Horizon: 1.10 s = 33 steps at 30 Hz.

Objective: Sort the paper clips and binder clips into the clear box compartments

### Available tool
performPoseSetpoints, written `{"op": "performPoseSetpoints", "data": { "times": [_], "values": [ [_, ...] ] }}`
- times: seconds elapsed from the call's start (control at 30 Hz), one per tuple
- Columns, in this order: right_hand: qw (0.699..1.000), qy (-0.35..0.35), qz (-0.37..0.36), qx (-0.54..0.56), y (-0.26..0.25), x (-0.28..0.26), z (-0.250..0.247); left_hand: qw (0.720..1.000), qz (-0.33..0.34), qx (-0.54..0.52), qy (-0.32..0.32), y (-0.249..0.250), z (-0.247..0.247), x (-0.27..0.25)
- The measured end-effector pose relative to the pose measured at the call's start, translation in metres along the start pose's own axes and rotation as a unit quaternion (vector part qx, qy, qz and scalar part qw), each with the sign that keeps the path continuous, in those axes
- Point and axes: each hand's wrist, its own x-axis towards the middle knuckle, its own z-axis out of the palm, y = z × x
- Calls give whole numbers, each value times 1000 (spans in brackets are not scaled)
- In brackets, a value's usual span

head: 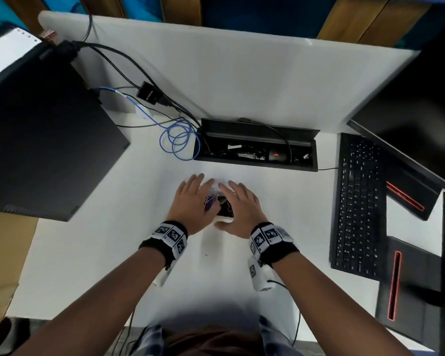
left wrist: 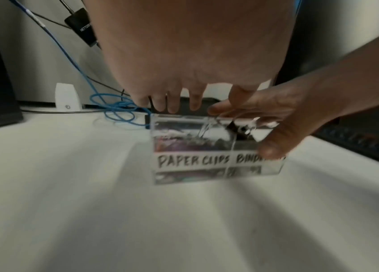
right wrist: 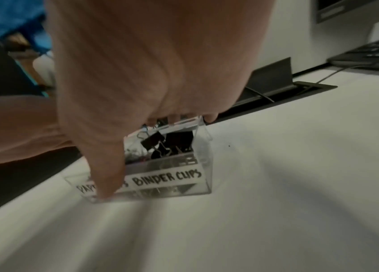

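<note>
A clear two-compartment box (right wrist: 184,185) stands on the white desk, labelled "PAPER CLIPS" on its left and "BINDER CLIPS" on its right. Black binder clips (right wrist: 172,143) fill the right compartment. Coloured paper clips (left wrist: 184,145) lie in the left one. My right hand (right wrist: 135,156) grips the box, thumb (right wrist: 107,174) on the labelled front wall and fingers over the far edge. My left hand (left wrist: 172,99) hovers over the box's left side with straight fingers; whether it touches is unclear. In the head view both hands (head: 201,194) (head: 239,201) cover most of the box (head: 224,219).
An open black cable tray (head: 257,150) is sunk into the desk just beyond the box. A coiled blue cable (head: 177,140) lies at its left. A black computer case (head: 36,137) stands at the left, a keyboard (head: 357,201) and monitor (head: 409,124) at the right.
</note>
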Motion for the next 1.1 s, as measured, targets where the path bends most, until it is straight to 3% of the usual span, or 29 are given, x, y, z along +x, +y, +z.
{"op": "performPoseSetpoints", "data": {
  "times": [0.07,0.17,0.3,0.5,0.73,0.87,1.0,1.1],
  "values": [
    [999,-33,-4,-41,3,3,5,999,3,38,-39,-12,5,-7],
    [997,-8,-34,-64,5,1,7,995,22,88,-34,-13,8,-21],
    [994,-29,-57,-89,5,-17,15,993,12,112,-41,-4,24,-51],
    [992,-42,-36,-112,2,-54,38,992,17,101,-69,4,32,-81],
    [992,-38,-17,-117,-5,-62,45,991,23,105,-86,-1,32,-89],
    [990,-99,-5,-99,-5,-60,29,990,10,99,-97,-5,21,-86],
    [1000,-8,-11,23,-16,-73,-5,997,-29,53,-50,-20,-2,-89],
    [985,138,-42,96,-29,-84,-37,990,-98,56,-91,-43,-12,-105]
  ]
}}
